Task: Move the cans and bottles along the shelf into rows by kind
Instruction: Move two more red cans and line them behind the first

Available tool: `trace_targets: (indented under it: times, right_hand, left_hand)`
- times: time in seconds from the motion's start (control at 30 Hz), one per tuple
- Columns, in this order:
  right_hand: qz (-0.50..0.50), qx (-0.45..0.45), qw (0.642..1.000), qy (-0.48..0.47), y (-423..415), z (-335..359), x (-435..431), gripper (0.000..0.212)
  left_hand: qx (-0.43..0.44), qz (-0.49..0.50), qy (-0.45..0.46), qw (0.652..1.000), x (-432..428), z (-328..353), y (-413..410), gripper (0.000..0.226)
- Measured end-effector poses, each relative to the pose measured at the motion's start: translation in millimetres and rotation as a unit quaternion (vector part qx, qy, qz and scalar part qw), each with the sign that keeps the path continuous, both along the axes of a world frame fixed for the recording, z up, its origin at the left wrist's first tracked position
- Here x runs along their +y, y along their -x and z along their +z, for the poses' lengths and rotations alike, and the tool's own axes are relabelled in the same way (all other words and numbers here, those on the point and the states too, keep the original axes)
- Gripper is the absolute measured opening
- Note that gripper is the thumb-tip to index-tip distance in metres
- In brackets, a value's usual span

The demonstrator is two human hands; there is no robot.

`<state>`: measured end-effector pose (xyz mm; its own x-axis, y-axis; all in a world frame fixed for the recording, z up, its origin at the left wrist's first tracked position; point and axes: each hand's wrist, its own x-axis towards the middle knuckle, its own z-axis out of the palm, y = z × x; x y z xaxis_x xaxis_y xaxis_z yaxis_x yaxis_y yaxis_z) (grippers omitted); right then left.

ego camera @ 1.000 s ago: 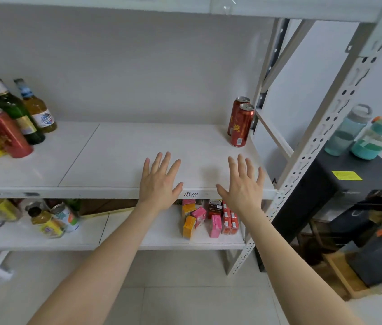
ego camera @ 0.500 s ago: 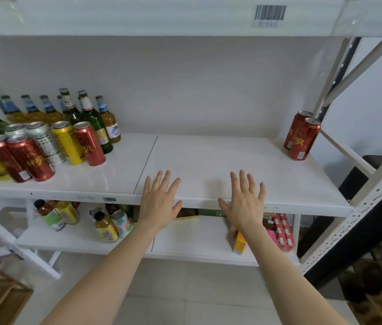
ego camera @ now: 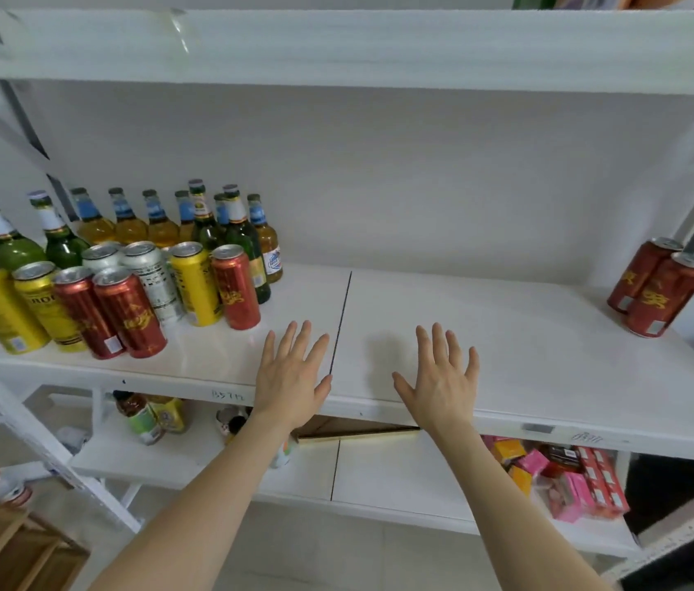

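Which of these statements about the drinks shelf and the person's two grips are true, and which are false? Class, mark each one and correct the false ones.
1. The left grip and the right grip, the person's bare hands, are both open and hold nothing. True.
2. Two red cans stand alone at the right end of the shelf. True.
3. In the left group, the bottles stand in front of the mixed cans. False: the bottles stand behind the cans.
4. The right grip holds a bottle. False: it is spread over bare shelf, well away from the bottles.
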<state>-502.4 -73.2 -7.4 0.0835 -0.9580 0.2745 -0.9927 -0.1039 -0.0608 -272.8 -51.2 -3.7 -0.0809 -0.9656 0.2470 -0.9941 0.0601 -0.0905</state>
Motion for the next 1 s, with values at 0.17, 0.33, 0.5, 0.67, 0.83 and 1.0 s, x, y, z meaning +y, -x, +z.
trace_targets:
  times: [0.17, 0.33, 0.5, 0.67, 0.83, 1.0]
  right_hand:
    - [0.005, -0.005, 1.0, 0.001, -66.2, -5.5, -9.1, 0.081]
    - [-0.014, -0.014, 1.0, -0.004, -143.5, -11.5, 1.2, 0.081]
    - [-0.02, -0.019, 1.0, -0.007, -227.8, -16.2, 19.8, 0.081]
    - [0.0, -0.022, 1.0, -0.006, -304.4, -17.4, 30.0, 0.081]
    - [0.027, -0.036, 0.999, 0.007, -362.5, -11.1, 24.5, 0.081]
    - [0.039, -0.055, 0.997, 0.044, -398.5, -2.8, 14.4, 0.08]
  left_hand:
    - [0.019, 0.009, 0.001, 1.0, -2.1, -1.1, -66.5, 0.065]
    - [0.013, -0.007, -0.001, 1.0, 6.0, -1.7, -146.4, 0.066]
    - [0.006, -0.021, -0.01, 1.0, 34.3, -7.4, -232.6, 0.066]
    - [0.046, -0.007, 0.009, 0.999, 64.6, -15.2, -312.1, 0.064]
    - [0.039, 0.028, 0.017, 0.999, 66.9, -17.5, -372.5, 0.065]
    - [0.049, 0.039, 0.04, 0.997, 56.6, -17.8, -404.5, 0.064]
